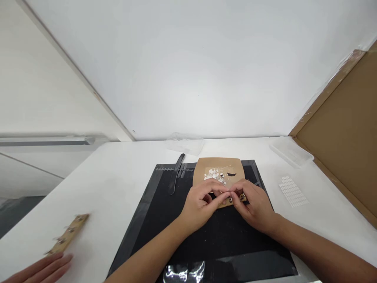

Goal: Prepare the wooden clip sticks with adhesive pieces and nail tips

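Observation:
My left hand and my right hand meet over the black mat, thumbs and forefingers pinched close together. What lies between the fingertips is too small to make out. Just beneath them is a tan strip with small metal clips, partly covered by my fingers. Beyond my hands a brown board carries a heap of small white pieces and a short black strip.
A dark curved file lies on the black mat. At lower left a co-worker's hand is by another clip strip. A clear tray, a white-piece sheet and a cardboard wall are right.

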Tool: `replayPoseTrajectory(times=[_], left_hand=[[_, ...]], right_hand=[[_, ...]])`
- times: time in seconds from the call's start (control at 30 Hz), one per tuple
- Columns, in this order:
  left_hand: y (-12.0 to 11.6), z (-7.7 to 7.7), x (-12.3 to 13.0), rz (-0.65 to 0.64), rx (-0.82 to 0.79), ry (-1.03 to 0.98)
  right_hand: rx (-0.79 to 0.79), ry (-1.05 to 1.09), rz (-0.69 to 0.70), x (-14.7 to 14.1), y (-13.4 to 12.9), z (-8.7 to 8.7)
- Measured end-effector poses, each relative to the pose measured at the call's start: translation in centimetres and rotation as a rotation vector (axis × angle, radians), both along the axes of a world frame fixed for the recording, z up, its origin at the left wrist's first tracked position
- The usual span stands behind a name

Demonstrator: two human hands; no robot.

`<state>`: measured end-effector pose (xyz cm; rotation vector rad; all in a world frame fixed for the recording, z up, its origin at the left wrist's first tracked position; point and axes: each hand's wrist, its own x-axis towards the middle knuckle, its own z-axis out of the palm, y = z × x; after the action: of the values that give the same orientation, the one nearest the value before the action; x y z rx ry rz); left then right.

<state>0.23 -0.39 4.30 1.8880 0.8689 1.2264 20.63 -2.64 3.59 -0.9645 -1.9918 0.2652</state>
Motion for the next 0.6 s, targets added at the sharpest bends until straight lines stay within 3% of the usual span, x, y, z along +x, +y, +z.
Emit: replayPoseTrajectory(times=[0.27,0.6], left_hand=[[0.12,-0.16,-0.07,-0.036,0.036,-0.026],[0.08,0.15,-0.27,-0.088,-0.019,0.018]], right_hand=[[-0.056,0.027,0.054,0.43,0.15,0.15],[0.031,0.003,0.03,0.44,0.23,0.21]])
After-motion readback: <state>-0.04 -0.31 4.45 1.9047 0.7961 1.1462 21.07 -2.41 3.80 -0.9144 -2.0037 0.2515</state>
